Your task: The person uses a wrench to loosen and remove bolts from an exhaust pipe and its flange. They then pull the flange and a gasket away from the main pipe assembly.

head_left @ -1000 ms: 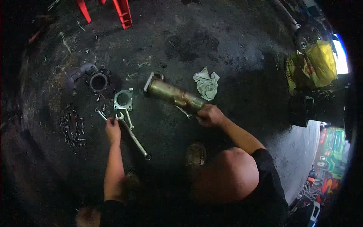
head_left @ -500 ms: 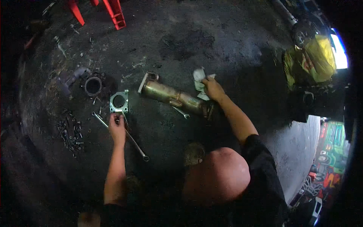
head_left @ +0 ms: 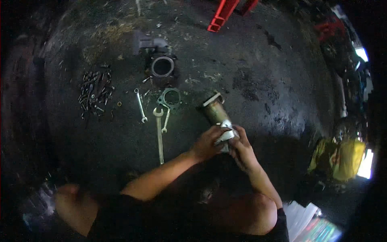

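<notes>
A short brass-coloured metal pipe (head_left: 213,109) with a flange at its far end lies on the dark floor in front of me. Both my hands meet at its near end. My left hand (head_left: 207,143) grips the pipe from the left. My right hand (head_left: 242,150) presses a pale crumpled rag (head_left: 224,135) against it. The near end of the pipe is hidden under my hands and the rag.
Left of the pipe lie a long spanner (head_left: 159,135), two smaller spanners (head_left: 140,105), a flat metal gasket (head_left: 170,98) and a dark round housing (head_left: 162,66). A heap of bolts (head_left: 94,90) sits further left. Red stands (head_left: 222,14) are at the top, yellow-green cloth (head_left: 340,157) at the right.
My left hand left the spanners and came over to the pipe. My right hand picked up the rag and brought it to the pipe's near end. The view has shifted.
</notes>
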Available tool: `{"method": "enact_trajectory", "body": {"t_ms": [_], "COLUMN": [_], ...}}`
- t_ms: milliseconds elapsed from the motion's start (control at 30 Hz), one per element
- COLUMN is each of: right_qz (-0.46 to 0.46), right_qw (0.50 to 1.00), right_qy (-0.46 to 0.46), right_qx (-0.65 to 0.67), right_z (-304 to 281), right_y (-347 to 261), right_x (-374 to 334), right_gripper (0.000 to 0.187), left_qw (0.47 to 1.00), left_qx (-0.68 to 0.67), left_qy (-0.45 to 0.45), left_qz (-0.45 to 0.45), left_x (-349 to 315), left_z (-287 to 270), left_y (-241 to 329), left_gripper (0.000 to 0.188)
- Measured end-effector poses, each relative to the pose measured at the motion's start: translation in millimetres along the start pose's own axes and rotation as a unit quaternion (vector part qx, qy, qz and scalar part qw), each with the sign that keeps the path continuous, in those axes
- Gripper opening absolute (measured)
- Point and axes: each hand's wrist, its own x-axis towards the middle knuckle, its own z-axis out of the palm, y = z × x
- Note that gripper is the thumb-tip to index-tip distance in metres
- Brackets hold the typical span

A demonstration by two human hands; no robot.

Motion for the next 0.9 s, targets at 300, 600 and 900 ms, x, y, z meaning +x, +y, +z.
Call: {"method": "enact_trajectory", "body": {"t_ms": [300, 600, 900], "right_qz": [-0.138, -0.172, -0.182], "right_qw": [0.721, 0.799, 0.772], "right_qy": [0.125, 0.179, 0.178], "right_qx": [-0.668, -0.548, -0.582], "right_z": [-54, -48, -69], "right_y": [43, 74, 89], "right_x": [-8, -4, -4], "right_gripper": [0.055, 0.036, 0.046], "left_qw": [0.903, 0.969, 0.943], "left_qx": [-0.224, -0.127, -0.015], "left_qy": [0.260, 0.101, 0.090], "left_qz": [-0.259, -0.188, -0.319], "left_x": [41, 64, 97], "left_z": [-78, -25, -38], "left_y": [-63, -126, -128], "left_gripper": [0.037, 0.034, 0.044]}}
